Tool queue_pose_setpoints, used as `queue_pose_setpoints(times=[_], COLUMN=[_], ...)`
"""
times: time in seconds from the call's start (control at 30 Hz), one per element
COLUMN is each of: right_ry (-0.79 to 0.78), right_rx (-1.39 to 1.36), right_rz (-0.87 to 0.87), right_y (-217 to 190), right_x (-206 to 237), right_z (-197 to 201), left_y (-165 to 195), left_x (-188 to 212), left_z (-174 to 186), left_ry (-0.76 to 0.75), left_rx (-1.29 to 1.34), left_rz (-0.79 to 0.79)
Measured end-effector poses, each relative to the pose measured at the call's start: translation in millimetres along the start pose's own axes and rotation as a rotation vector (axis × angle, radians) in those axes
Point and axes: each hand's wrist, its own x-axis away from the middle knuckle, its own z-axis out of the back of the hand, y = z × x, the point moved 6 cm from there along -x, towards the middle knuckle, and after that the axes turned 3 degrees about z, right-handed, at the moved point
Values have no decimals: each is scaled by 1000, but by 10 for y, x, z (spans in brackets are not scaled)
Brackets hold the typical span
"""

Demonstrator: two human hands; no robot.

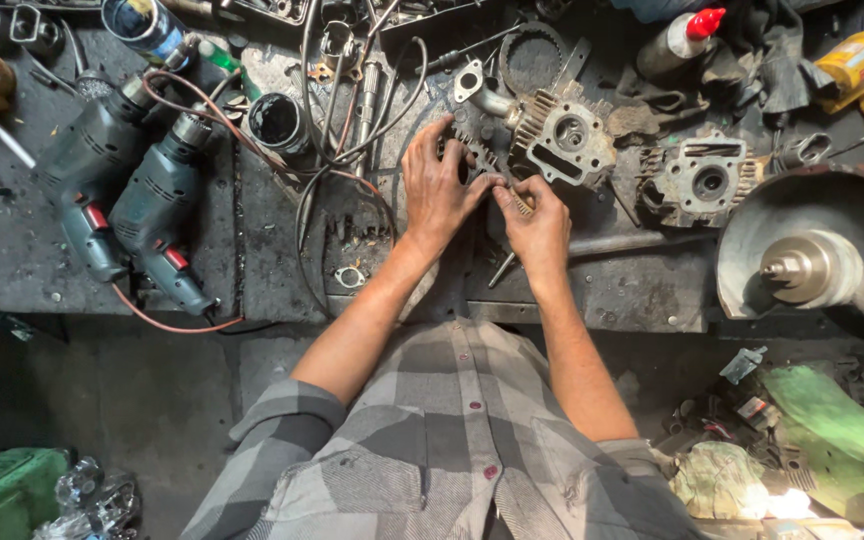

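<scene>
My left hand (439,190) and my right hand (535,222) meet over a dirty dark workbench (272,260). Together they pinch a small grimy metal part (487,170), flat and toothed, which the fingers mostly hide. Just beyond my right hand lies a finned engine cylinder head (564,138) with a round bore. A second finned engine casting (700,182) sits further right. A thin metal rod (501,270) lies on the bench under my right wrist.
Two grey-green electric drills (122,190) lie at the left with red-brown cables (252,130) looping across the bench. A black cup (275,122), a red-capped squeeze bottle (680,42), yellow containers (857,62) and a bench grinder wheel guard (812,262) surround the spot.
</scene>
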Motion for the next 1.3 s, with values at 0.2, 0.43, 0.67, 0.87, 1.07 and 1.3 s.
queue_pose_setpoints(times=[0.2,0.43,0.67,0.87,1.07,1.3], right_ry=[4,-330,-446,-152,-29,-390], right_rx=[-1,-268,-217,77,-6,-335], right_rz=[30,123,-67,-60,83,-88], right_y=[66,261,355,142,24,395], right_x=[-1,-117,-166,-183,-126,-109], right_z=[-20,-146,-189,-52,-94,-240], left_y=[-18,-73,-78,-41,-4,-17], left_x=[-12,-51,-66,-40,-53,-57], left_z=[-56,30,75,-40,-49,62], left_ry=[-31,-203,-226,-58,-27,-156], left_rx=[-3,84,70,-39,-81,-5], left_rz=[34,-50,-100,-23,54,-108])
